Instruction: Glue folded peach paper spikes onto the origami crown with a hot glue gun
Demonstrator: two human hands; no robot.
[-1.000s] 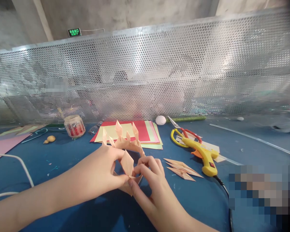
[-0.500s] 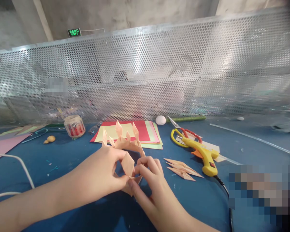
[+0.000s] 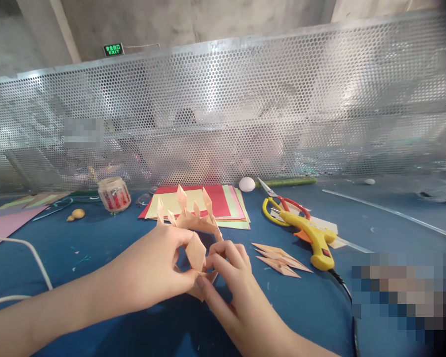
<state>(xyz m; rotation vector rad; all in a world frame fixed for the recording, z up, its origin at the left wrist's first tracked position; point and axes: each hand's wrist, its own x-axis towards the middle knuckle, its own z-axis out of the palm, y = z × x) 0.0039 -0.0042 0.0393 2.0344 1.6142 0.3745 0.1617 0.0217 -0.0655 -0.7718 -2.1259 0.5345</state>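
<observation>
A peach-coloured paper crown [image 3: 199,224] with diamond-shaped points around its band is held above the blue table. My left hand [image 3: 163,263] is closed on its near left side, thumb and fingers around a folded paper diamond [image 3: 195,252] that stands up from the band. My right hand [image 3: 230,272] pinches the near edge of the band just right of that diamond, its thumb close to my left thumb. My fingers hide part of the band. Several loose folded paper points [image 3: 280,260] lie to the right of my right hand.
A yellow glue gun [image 3: 315,240] with a black cord lies at right beside scissors [image 3: 284,203]. Behind the crown are coloured paper sheets [image 3: 228,201], a white egg-shaped ball [image 3: 247,184] and a glass jar [image 3: 114,194]. A white cable [image 3: 33,250] crosses the left side; perforated metal panels stand behind.
Almost nothing differs. Both hands keep the same grip on the paper crown, and the view has shifted very slightly.
</observation>
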